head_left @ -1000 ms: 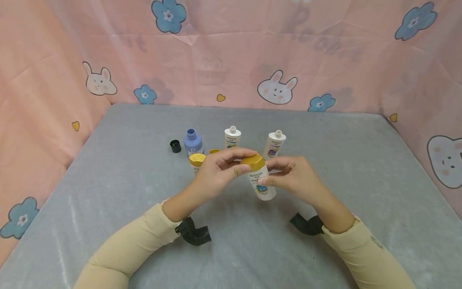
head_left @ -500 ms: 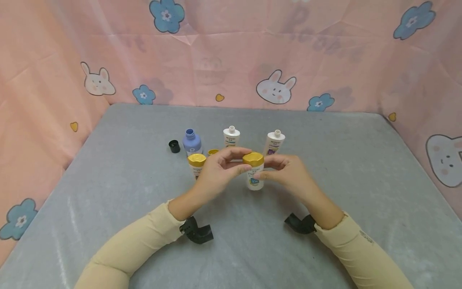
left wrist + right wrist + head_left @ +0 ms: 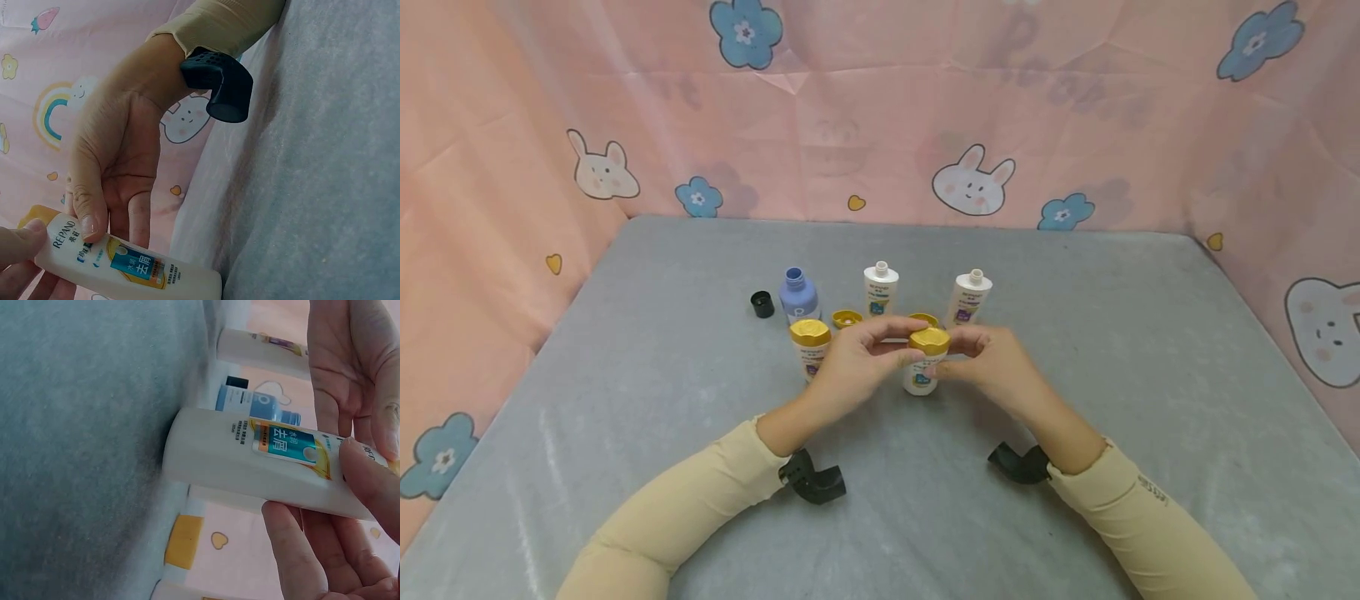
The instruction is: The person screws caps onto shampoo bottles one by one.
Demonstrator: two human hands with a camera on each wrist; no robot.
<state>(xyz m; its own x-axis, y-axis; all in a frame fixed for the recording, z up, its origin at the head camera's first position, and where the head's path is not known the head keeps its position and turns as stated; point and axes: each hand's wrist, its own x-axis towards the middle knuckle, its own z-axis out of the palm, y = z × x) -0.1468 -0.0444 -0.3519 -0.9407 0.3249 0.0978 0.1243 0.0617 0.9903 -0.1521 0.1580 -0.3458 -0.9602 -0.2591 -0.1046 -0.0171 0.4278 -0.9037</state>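
A white shampoo bottle (image 3: pixel 920 382) with a gold cap (image 3: pixel 929 342) and blue label stands nearly upright between both hands, its base at the grey tabletop. My left hand (image 3: pixel 867 360) grips it at the cap, thumb on the near side and fingers behind. My right hand (image 3: pixel 992 367) holds the body just below, thumb on the front, as the right wrist view shows the bottle (image 3: pixel 269 462) from close up. Left of my left hand is another gold-capped bottle (image 3: pixel 811 354), partly covered by that hand. Behind the hands a loose gold cap (image 3: pixel 923 319) is partly hidden.
Two uncapped white bottles (image 3: pixel 881 287) (image 3: pixel 970 297) stand farther back. A blue bottle (image 3: pixel 798 296) without a cap stands back left, beside a black cap (image 3: pixel 762 304). A second loose gold cap (image 3: pixel 847 318) lies near it. A pink printed curtain (image 3: pixel 880 108) surrounds the table.
The bottle has gone from tilted and raised to nearly upright on the table, slightly farther left, both hands moving with it. The loose gold caps behind show more now.
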